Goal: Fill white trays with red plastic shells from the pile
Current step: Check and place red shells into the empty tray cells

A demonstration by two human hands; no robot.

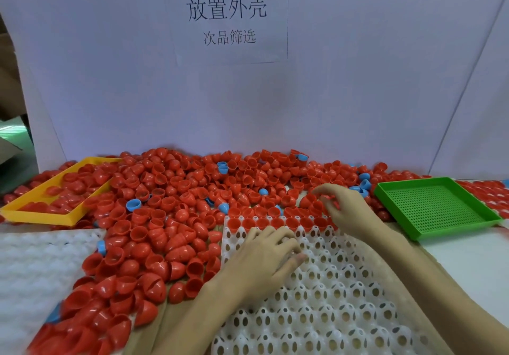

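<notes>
A wide pile of red plastic shells (170, 189) covers the table from the back wall down to the near left. In front of me lies a white tray (330, 299) with many cup holes. Its far row holds several red shells (264, 222), open side up; the other rows are bare. My left hand (264, 255) rests palm down on the tray just below that row, fingers relaxed and holding nothing. My right hand (341, 208) reaches over the tray's far right corner into the pile's edge, with its fingers curled round a red shell (329, 197).
A few blue shells (133, 205) are mixed into the pile. A yellow tray (35, 214) with red shells sits at the left, and a green mesh tray (435, 206) at the right. Another white tray (35, 266) lies near left. A white board with a paper sign (228, 21) closes the back.
</notes>
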